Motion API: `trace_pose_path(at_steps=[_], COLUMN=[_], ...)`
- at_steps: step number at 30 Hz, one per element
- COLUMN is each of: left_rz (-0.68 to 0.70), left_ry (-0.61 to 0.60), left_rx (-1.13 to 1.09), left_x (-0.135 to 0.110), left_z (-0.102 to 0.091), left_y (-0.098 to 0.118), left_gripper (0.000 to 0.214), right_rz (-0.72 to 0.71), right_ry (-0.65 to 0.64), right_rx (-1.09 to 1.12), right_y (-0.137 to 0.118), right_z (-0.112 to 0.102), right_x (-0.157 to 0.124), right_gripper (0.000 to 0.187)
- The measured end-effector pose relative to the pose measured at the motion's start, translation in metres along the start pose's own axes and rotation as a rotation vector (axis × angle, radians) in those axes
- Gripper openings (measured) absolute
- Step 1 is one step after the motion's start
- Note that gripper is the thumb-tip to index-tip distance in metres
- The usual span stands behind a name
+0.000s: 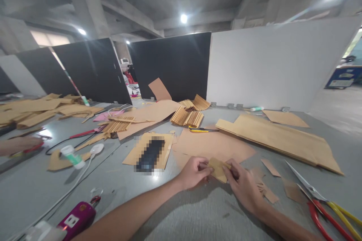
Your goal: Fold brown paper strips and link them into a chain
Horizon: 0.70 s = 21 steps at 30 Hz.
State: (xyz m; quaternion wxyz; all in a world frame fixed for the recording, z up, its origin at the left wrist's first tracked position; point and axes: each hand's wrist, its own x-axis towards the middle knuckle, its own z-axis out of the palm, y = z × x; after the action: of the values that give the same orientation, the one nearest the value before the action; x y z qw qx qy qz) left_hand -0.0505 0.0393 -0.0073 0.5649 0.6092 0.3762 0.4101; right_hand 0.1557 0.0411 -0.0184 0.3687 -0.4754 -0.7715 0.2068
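Note:
Between my two hands is a small piece of brown kraft paper (218,169), tilted above the grey table. My left hand (195,172) pinches its left edge between thumb and fingers. On the opposite edge, my right hand (242,184) grips it with thumb and forefinger. Whether the paper is folded or layered I cannot make out. Just beyond my hands lies a flat sheet of brown paper (209,145). Small paper scraps (268,192) are scattered beside my right hand.
Scissors (313,192) with red and yellow handles lie at right, near a long folded paper stack (283,143). Behind are pleated paper bundles (186,116) and a yellow cutter (202,130). A purple power socket (79,218) sits front left. Another person's hand (21,145) shows at far left.

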Motion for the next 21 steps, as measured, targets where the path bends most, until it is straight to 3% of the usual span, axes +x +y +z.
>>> trace_pose_path(at_steps=[11, 21], left_rz=[-0.028, -0.018], left_ry=[-0.029, -0.057], left_rx=[-0.071, -0.077], left_x=[0.0030, -0.0004], left_z=[-0.0022, -0.0034], left_y=[-0.0047, 0.0034], left_gripper=[0.053, 0.052], right_rz=[0.042, 0.054], right_ry=[-0.056, -0.092], right_rx=[0.125, 0.220], right_y=[-0.0062, -0.0087], right_z=[-0.0016, -0.0017], right_x=[0.0009, 0.0034], right_gripper=[0.032, 0.028])
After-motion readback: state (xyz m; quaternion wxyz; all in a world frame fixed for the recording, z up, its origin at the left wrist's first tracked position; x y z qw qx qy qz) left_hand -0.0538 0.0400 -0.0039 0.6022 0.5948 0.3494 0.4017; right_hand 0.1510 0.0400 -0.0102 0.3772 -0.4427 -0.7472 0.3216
